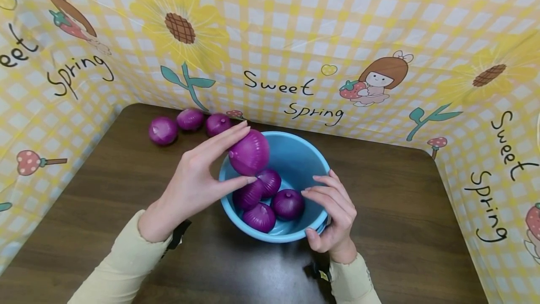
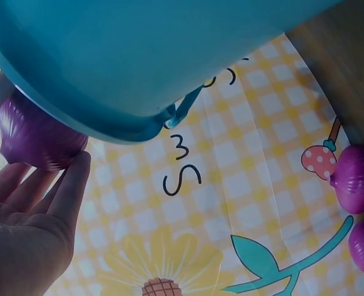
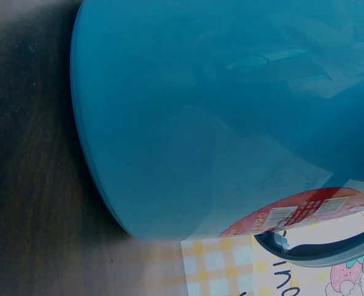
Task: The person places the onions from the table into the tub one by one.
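My left hand holds a purple onion between thumb and fingers, over the left side of a blue bucket. Seen from the left wrist, that onion is right by the bucket's rim. Inside the bucket lie several more purple onions, one of them upright with its stem end on top. At the right side of the bucket, my right hand grips the rim, fingers over the inside and thumb at the front. The right wrist view is mostly filled by the bucket's outer wall.
Three purple onions stand in a row at the table's back left, the leftmost nearest the edge. The dark wooden table is walled by a yellow checked cloth. A handle and a red label show on the bucket.
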Demonstrator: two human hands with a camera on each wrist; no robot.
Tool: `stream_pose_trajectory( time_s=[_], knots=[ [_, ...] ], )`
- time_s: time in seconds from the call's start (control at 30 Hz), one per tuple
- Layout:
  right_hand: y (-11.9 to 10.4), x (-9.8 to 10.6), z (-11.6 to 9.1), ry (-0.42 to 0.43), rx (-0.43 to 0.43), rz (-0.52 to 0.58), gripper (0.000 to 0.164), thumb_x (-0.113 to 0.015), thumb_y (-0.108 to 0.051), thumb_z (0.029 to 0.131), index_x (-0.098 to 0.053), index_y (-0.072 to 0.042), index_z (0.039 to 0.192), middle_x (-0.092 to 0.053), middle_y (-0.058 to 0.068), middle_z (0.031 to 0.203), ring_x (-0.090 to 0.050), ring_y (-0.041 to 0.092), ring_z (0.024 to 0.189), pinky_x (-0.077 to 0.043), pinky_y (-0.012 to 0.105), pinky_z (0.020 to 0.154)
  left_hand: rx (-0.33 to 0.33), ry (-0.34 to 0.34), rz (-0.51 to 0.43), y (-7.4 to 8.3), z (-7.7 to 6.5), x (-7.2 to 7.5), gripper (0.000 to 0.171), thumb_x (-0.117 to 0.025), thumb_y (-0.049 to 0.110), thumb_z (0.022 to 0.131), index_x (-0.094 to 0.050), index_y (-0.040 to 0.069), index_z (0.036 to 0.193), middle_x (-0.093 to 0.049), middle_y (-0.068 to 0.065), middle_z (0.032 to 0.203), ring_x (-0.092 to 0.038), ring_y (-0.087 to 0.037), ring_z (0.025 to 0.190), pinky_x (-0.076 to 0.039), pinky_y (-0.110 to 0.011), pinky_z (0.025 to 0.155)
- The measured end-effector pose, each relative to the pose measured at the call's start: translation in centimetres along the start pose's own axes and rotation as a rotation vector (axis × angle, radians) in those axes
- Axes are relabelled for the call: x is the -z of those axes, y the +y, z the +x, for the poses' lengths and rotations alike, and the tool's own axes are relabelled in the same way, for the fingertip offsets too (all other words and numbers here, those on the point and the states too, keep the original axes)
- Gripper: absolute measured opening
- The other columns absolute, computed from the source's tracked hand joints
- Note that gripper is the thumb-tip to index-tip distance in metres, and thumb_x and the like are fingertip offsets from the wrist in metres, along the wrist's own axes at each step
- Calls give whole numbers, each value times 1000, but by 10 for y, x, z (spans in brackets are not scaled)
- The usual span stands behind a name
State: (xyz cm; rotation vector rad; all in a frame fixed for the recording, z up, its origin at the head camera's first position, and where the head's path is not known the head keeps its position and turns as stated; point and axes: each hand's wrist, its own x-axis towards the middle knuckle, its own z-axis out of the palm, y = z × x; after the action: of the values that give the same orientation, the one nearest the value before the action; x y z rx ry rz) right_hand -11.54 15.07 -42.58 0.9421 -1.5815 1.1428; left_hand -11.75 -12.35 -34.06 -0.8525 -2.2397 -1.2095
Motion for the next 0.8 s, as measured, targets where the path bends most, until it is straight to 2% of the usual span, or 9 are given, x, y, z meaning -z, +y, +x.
stream_pose_trajectory(
  time_s=[0.33, 0.8],
  knots=[
    [1, 0, -1, -3, -4, -1, 58, -56, -51, 90, -76, 3, 88, -72, 17, 83, -67, 40, 91, -45, 60, 102, -11, -65, -16, 4, -1, -7, 88, -97, 14, 69, -56, 11, 147, -51, -2, 151, -48, -23, 138, -46, -36, 106],
    [3, 1, -6, -5, -8, 1, 57, -56, -51, 90, -76, 3, 88, -72, 17, 83, -67, 39, 93, -45, 60, 103, -32, -154, -65, 10, -4, -18, 87, -95, 21, 73, -54, 11, 149, -51, -5, 151, -48, -24, 138, -50, -41, 100]
  ],
)
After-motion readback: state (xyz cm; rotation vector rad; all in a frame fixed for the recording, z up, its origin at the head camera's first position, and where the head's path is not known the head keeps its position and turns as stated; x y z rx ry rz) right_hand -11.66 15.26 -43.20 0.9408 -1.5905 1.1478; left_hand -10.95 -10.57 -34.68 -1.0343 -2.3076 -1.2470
